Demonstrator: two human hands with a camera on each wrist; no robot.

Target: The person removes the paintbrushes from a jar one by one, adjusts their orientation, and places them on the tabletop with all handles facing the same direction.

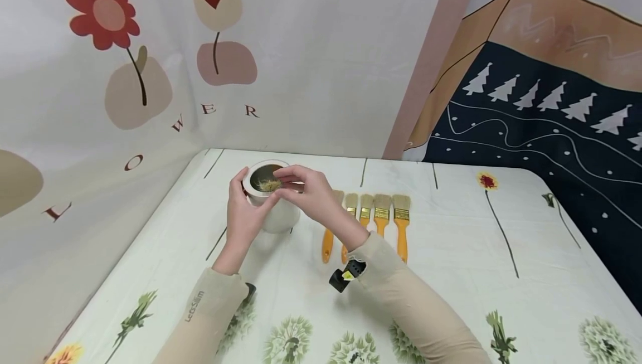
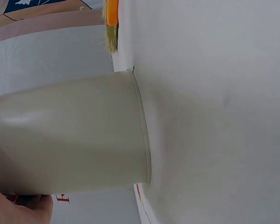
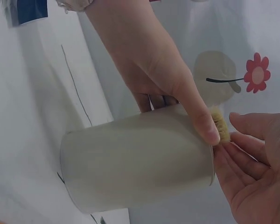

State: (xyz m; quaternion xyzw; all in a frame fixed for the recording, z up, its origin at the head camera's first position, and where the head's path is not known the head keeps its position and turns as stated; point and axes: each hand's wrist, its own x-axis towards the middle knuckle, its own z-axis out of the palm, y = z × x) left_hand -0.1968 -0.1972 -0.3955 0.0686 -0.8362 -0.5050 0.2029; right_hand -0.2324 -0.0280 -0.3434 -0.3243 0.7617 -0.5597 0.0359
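Note:
A cream-white cylindrical canister with a dark inside stands on the table at the left of the head view. My left hand grips it near the rim, thumb toward the front; in the left wrist view the canister wall fills much of the frame. Pale bristles of a brush show at the mouth, also seen as a bristle tuft in the right wrist view. Close to that tuft, my right hand has its thumb and fingers spread apart. The brush's handle is hidden inside the canister.
Several flat paintbrushes with orange handles lie in a row right of the canister, bristles toward the back, partly behind the right forearm. A flower-printed cloth covers the table. Printed curtains hang behind it.

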